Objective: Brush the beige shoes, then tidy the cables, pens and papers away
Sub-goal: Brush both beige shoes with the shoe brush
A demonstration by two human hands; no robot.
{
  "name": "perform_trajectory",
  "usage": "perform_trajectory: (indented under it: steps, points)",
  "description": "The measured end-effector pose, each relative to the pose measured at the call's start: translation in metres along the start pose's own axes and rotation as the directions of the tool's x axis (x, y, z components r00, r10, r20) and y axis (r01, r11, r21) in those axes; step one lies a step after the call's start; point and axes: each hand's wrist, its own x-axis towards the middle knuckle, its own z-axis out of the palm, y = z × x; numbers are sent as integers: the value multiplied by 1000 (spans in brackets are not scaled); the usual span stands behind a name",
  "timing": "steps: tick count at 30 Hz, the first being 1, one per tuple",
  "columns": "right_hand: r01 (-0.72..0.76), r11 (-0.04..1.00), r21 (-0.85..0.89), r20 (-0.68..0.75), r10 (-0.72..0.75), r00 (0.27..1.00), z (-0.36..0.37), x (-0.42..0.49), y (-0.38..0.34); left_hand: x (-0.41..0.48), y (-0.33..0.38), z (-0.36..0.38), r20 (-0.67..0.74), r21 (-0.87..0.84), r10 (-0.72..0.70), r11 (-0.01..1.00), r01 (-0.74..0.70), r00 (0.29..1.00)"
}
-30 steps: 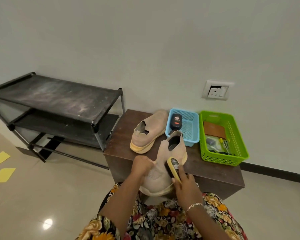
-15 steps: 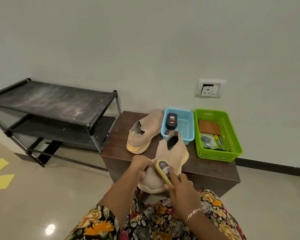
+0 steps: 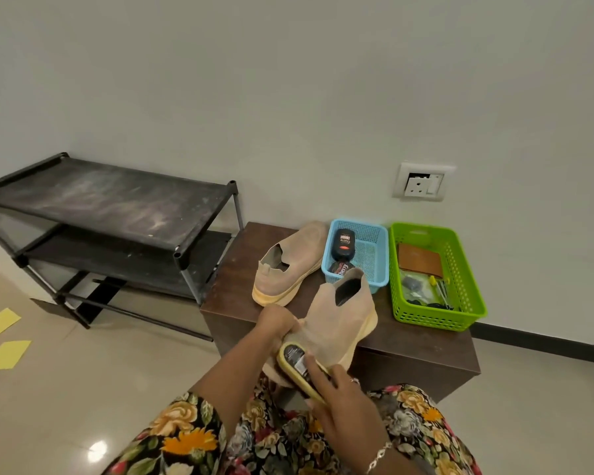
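- Brushing stage for sure: left hand (image 3: 275, 320) has its fingers wrapped round the toe end of the beige shoe (image 3: 336, 323), so the shoe is propped heel-up off the edge of the counter (image 3: 408, 341) and won't skid when the bristles push on it.
- Right hand (image 3: 343, 399) has its fingers closed along the yellow-backed brush (image 3: 297, 363), index laid flat on top, probably to press the bristles into the knit. Brush sits on the shoe's near side, just below the left fingers.
- Second beige shoe (image 3: 290, 265) lies on the counter just beyond the left fingers, toe towards the wall. Can't tell from here if it's been done.
- Blue basket (image 3: 374, 255) with the polish bottle (image 3: 343, 245) is right behind the held shoe, so supplies are close.
- Green basket (image 3: 460, 269) is off to the far right of the right fingers, with a brown wallet-looking thing (image 3: 419, 260) and what look like pens and cables already in it. I'd guess that's where the tidy-up stuff goes.
- Black shoe rack (image 3: 117, 214) stands empty well left of both hands.
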Motion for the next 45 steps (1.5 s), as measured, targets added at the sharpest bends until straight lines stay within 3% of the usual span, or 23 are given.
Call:
perform_trajectory:
  steps: [2,6,8,11,13,17,22,24,26,27,28,29,32,35,38,42,45]
  points:
    - [-49,999,1,-31,49,998,2,15,25,4,-1,-9,10,74,42,996,-43,999]
    - [-305,951,-46,-93,300,949,-1,67,83,18,-10,-22,48,257,148,954,-155,988]
    - [-376,925,58,-160,380,911,3,83,92,24,-15,-30,51,275,232,932,-237,971]
    - [-304,845,440,-231,434,871,18,87,94,35,-20,-41,-8,404,364,853,-330,931]
    - [-219,782,584,-243,426,872,23,87,92,41,-23,-45,-40,468,426,807,-360,904]
    - [-132,716,686,-235,390,890,24,97,93,55,-36,-44,-82,611,569,677,-410,818]
    - [-148,653,743,-163,391,906,31,106,103,65,-50,-37,-182,688,600,644,-335,779]
    - [-143,638,757,-156,389,908,33,108,105,65,-48,-29,-164,750,728,530,-395,666]
    - [-130,617,776,-166,399,902,35,110,107,67,-44,-11,30,829,916,201,-522,400]
    - [-118,607,786,-175,402,899,37,111,107,67,-40,-1,145,819,942,56,-572,301]
    - [-108,599,793,-183,405,896,38,112,108,66,-35,9,222,802,945,-37,-597,239]
    - [-97,593,799,-192,405,894,38,112,108,67,-30,17,270,791,937,-84,-606,221]
    - [-66,560,826,-202,404,892,40,113,110,76,-17,32,338,820,896,-131,-557,288]
    - [-35,529,848,-215,403,890,42,112,112,82,-9,39,364,868,827,-135,-477,428]
    - [-35,530,847,-201,381,902,44,112,115,87,-10,44,364,891,785,-138,-432,501]
    - [-23,515,857,-197,369,908,44,113,117,87,-7,41,306,922,799,-114,-370,517]
    - [-16,505,863,-198,368,908,44,112,117,83,-2,36,307,900,830,-95,-424,466]
